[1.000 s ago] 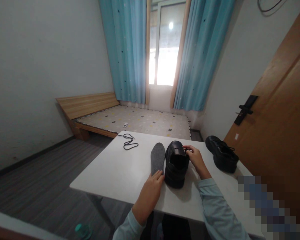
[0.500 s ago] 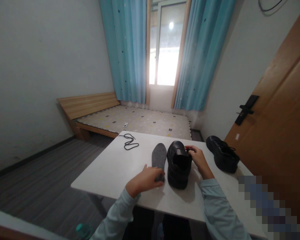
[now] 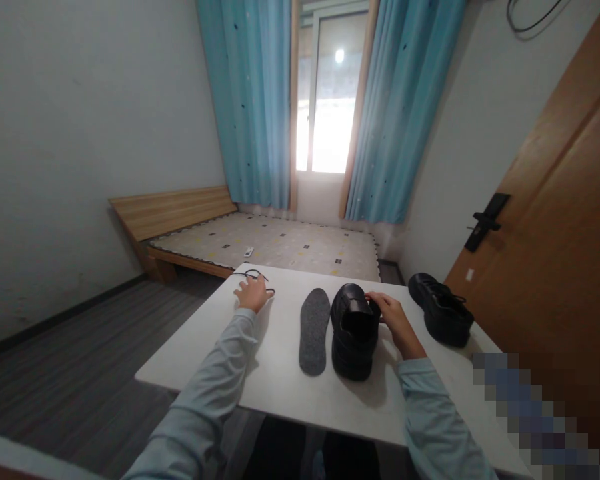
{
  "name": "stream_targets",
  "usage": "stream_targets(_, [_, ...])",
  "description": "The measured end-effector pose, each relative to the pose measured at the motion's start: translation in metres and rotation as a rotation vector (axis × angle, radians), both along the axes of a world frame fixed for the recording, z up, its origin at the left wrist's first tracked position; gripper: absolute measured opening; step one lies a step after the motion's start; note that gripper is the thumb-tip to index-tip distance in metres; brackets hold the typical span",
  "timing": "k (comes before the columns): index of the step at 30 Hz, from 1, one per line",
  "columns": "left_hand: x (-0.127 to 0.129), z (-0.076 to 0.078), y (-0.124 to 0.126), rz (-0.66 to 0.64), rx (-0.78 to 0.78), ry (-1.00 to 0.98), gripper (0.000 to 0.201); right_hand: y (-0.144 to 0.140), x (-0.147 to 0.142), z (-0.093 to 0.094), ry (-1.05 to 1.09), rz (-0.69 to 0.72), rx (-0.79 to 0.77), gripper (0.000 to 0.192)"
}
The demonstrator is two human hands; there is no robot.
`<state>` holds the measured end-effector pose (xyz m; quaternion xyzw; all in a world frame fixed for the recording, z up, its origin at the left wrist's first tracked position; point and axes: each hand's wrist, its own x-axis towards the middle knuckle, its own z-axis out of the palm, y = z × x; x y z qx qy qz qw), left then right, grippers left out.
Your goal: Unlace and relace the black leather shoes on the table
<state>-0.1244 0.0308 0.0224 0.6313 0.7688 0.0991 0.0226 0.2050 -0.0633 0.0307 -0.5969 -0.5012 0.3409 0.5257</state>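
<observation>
A white table [image 3: 280, 373] fills the lower middle of the head camera's view, with a bare wooden bed [image 3: 260, 243] and blue curtains [image 3: 253, 100] at a bright window beyond it, and a brown door [image 3: 555, 253] to the right. On the table, near its centre, stands a black leather shoe [image 3: 353, 330] with its heel toward the person and its opening facing up; it looks fairly stiff and moderately heavy, with a thick sole, and would likely be steadiest gripped at the collar or heel. A second black shoe [image 3: 443, 308] sits well apart toward the right edge. Just beside the centre shoe, on its left, lies a grey insole [image 3: 314, 330], flat, thin and likely light and bendable. At the far left corner lies a black shoelace [image 3: 254, 276], limp and thin, so it would probably be easiest pinched between fingertips rather than scooped. The person's left arm, in a pale blue sleeve, stretches forward and left across the table, and the left hand [image 3: 251, 293] rests palm down over the shoelace with fingers spread fairly wide; whether they grip the lace cannot be told. The right hand [image 3: 393, 319] lies at the right side of the centre shoe, its wrist bent inward, fingers curled narrowly and touching the shoe's upper edge near the tongue.
</observation>
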Motion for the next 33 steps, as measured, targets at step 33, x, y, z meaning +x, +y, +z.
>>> stream_targets(33, [0.076, 0.016, -0.007, -0.687, 0.022, -0.650, 0.023, 0.003, 0.000, -0.005, -0.012, -0.020, 0.030, 0.046])
